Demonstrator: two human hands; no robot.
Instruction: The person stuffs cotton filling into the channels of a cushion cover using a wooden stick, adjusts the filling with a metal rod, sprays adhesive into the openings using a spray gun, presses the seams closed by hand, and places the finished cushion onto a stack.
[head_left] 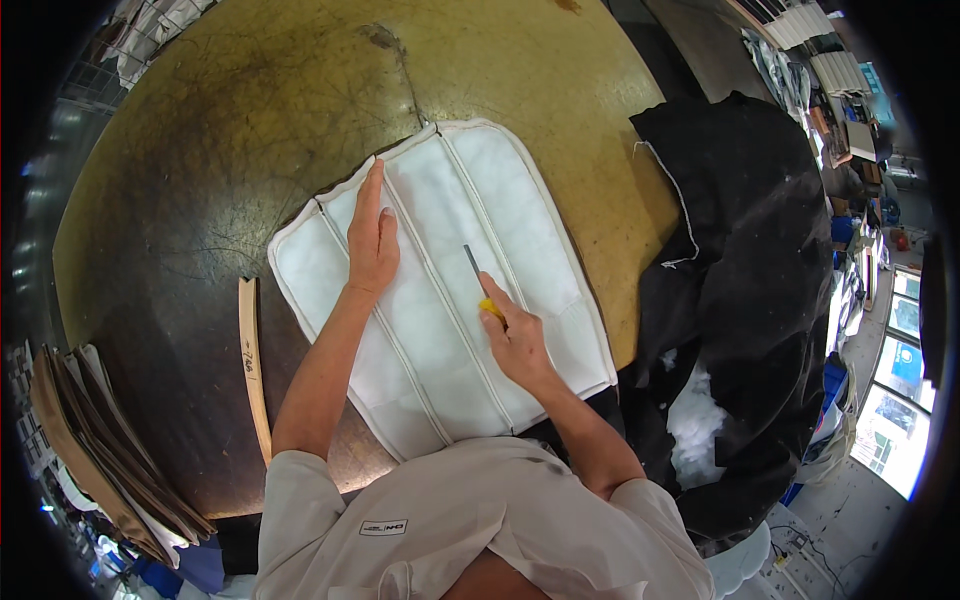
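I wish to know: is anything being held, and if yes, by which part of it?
The right grip holds a slim tool by its yellow handle. The left grip lies open on the white panel, seemingly holding nothing.

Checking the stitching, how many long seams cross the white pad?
3: left seam, partly behind the left hand; middle seam, between the hands; right seam, running toward the right hand.

The panel (425,310) looks like soft, matt cloth; the tool (472,260), metal with a plastic-looking handle (490,306). The table (200,190) is glossy and scratched. At left, the strip (253,370) looks like smooth wood; at right, the sheet (745,250), matt creased cloth.
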